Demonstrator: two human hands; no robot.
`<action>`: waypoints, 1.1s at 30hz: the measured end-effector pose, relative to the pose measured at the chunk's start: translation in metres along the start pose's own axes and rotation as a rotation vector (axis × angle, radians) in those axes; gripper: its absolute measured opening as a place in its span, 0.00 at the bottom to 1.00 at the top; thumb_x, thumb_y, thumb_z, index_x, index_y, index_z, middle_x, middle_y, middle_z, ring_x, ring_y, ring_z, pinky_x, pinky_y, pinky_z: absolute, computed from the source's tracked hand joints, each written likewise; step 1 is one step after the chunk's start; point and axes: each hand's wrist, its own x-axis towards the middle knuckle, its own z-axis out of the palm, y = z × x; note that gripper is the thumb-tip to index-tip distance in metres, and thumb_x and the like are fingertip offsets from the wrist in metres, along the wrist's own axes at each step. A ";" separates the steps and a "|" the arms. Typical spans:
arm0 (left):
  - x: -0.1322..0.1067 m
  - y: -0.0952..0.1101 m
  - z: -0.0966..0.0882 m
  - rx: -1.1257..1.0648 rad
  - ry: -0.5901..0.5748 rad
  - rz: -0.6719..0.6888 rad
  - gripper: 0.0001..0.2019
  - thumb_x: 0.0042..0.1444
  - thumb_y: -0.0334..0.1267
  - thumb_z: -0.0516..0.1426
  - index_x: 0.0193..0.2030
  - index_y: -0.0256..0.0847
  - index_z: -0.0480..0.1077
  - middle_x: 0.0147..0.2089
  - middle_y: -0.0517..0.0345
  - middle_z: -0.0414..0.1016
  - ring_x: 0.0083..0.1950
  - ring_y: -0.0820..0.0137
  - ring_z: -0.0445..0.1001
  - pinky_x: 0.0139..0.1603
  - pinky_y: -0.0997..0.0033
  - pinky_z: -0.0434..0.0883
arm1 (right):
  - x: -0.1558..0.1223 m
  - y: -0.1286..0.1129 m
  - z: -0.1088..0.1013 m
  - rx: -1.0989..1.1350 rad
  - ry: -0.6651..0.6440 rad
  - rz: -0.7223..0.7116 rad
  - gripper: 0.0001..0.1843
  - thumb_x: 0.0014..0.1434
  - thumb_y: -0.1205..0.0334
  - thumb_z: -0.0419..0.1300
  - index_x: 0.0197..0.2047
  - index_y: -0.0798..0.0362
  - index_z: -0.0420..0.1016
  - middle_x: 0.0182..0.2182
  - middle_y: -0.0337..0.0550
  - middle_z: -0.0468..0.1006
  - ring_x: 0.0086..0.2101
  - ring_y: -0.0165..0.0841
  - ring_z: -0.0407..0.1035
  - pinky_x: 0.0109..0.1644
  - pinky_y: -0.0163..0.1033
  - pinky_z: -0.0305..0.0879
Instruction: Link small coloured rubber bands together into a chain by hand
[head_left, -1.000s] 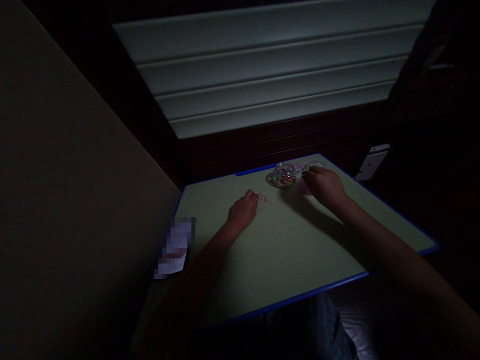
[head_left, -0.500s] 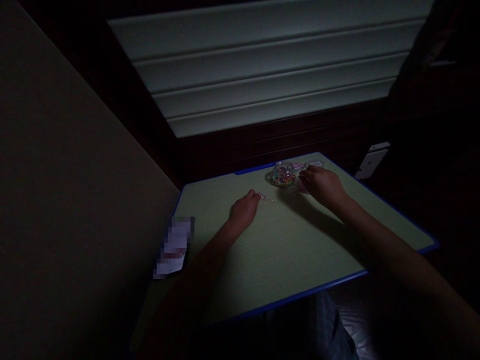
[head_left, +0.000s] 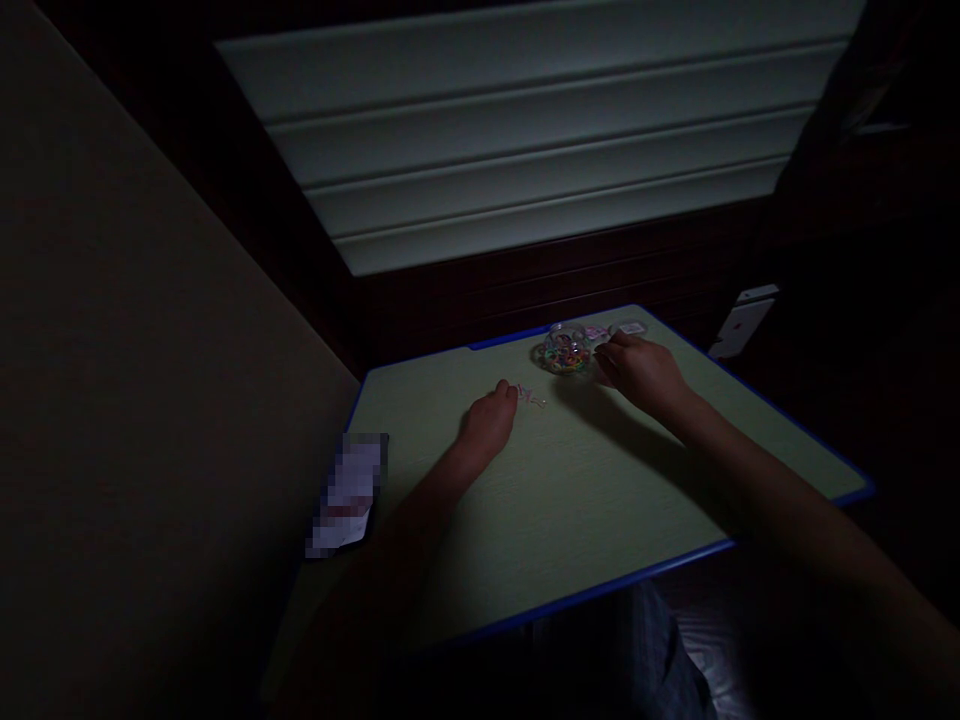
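My left hand [head_left: 489, 418] rests low over the table, its thumb and fingers pressed together at one end of a small, pale, thin strand [head_left: 535, 400]. The strand trails onto the table to the right; the dim light hides its exact kind. Farther right, my right hand [head_left: 643, 372] is held in a pinch beside a clear round jar [head_left: 568, 334]. Many small, multicoloured ring-like pieces [head_left: 567, 358] fill the lower part of that jar. Whatever the right fingertips may hold is too small and dark to make out.
A clear round lid [head_left: 628, 327] and a small pink-and-white item [head_left: 597, 333] lie behind my right hand. At the left table edge is a blurred-out phone-like device [head_left: 349, 495]. The pale table [head_left: 555, 500] has a blue rim. A white tablet-like object [head_left: 742, 325] stands beyond its right side.
My right hand has shifted very slightly left, toward the jar. The left hand has hardly moved, with its fingertips a touch farther left on the strand.
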 end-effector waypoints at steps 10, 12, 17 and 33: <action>-0.004 0.003 0.000 -0.005 0.049 -0.078 0.13 0.61 0.25 0.41 0.48 0.36 0.60 0.48 0.48 0.64 0.37 0.70 0.72 0.32 0.72 0.68 | 0.000 0.001 0.003 0.004 -0.003 -0.009 0.18 0.63 0.61 0.44 0.39 0.54 0.74 0.37 0.47 0.75 0.33 0.33 0.67 0.31 0.37 0.49; -0.005 0.003 0.000 -0.001 0.064 -0.086 0.13 0.61 0.25 0.41 0.49 0.36 0.60 0.48 0.48 0.64 0.36 0.70 0.72 0.32 0.72 0.68 | 0.000 0.001 0.004 0.020 -0.001 -0.019 0.19 0.64 0.60 0.43 0.41 0.54 0.75 0.37 0.47 0.75 0.34 0.33 0.68 0.32 0.36 0.51; -0.006 0.006 -0.002 0.050 0.125 -0.021 0.14 0.61 0.26 0.41 0.51 0.36 0.59 0.48 0.48 0.64 0.37 0.69 0.72 0.31 0.72 0.68 | -0.001 -0.015 0.014 0.120 0.016 -0.158 0.19 0.64 0.59 0.45 0.52 0.54 0.70 0.44 0.49 0.74 0.40 0.35 0.68 0.39 0.37 0.56; -0.012 0.010 -0.005 0.058 0.162 0.199 0.16 0.63 0.28 0.40 0.54 0.39 0.60 0.53 0.47 0.64 0.51 0.67 0.68 0.45 0.70 0.69 | -0.009 -0.042 0.023 0.148 -0.036 -0.406 0.11 0.61 0.67 0.49 0.36 0.57 0.73 0.31 0.46 0.73 0.31 0.30 0.64 0.33 0.36 0.48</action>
